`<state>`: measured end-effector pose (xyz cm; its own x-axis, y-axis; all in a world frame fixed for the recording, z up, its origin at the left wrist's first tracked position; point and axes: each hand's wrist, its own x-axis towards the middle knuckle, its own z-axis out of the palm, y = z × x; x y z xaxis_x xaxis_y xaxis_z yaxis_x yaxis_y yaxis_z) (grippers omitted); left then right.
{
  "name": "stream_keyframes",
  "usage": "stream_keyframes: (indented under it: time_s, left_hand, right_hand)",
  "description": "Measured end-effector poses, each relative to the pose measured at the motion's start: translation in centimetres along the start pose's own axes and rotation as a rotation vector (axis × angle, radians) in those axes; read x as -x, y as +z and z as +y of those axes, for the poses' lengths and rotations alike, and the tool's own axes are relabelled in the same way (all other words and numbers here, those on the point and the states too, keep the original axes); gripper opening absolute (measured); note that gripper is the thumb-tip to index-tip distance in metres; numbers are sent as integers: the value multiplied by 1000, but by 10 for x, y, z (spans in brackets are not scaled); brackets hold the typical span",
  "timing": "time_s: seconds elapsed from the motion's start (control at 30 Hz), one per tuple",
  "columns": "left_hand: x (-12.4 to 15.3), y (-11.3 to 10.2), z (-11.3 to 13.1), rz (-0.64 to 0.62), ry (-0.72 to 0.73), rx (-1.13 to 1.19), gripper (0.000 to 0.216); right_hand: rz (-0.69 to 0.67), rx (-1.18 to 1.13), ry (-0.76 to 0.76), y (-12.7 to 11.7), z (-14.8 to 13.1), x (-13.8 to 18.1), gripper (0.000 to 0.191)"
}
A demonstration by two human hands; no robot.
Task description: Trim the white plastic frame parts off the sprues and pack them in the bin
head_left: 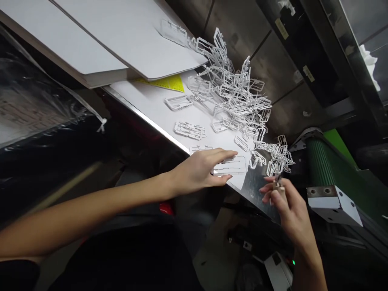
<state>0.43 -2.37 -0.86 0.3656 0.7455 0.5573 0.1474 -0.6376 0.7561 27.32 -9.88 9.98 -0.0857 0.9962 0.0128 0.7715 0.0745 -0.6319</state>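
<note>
My left hand [201,169] is at the table edge, with thumb and fingers around the sides of a thin white plastic frame [238,165] lying on the white surface. My right hand [292,206] is raised past the edge, its fingers closed on a small tool [279,186] with a beige grip and a dark tip. The tool's exact kind is hard to make out. Beside my left hand lies a small stack of similar frames [189,130]. Beyond both hands spreads a tangled heap of white plastic frames with runners [239,95].
White boards or boxes [121,32] lie at the upper left, partly over a yellow set square [169,83]. A metal block [333,204] and a green conveyor belt [321,161] are at the right. A clear plastic bag [36,97] sits at the left.
</note>
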Motion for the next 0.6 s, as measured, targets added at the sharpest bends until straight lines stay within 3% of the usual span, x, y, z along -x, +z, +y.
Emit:
stream_keyframes:
  time_s: [0.17,0.6]
  left_hand:
    - [4,0,4,92,148,-150,48]
    - [7,-4,14,58,174,-273,48]
  right_hand:
    - [-193,103,172,6,-12,10,37]
    - [-205,93,218,14,-18,2,44]
